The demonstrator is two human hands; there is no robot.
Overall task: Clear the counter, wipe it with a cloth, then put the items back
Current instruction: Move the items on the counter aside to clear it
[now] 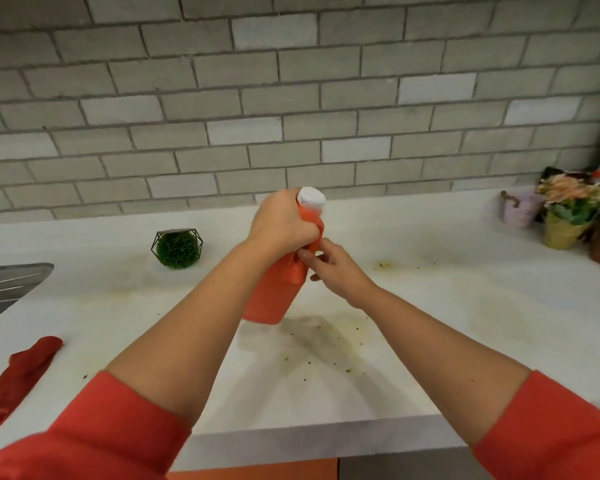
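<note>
An orange bottle with a white cap is tilted above the middle of the white counter. My left hand is wrapped around its neck just under the cap. My right hand touches the bottle's side with its fingertips, fingers partly curled. A red cloth lies crumpled near the counter's front left edge, away from both hands. Brown stains and crumbs mark the counter below the bottle.
A small green ball plant in a wire holder stands at the back left. A steel sink is at the far left. Flower pots and a lilac pot crowd the back right corner by the brick wall.
</note>
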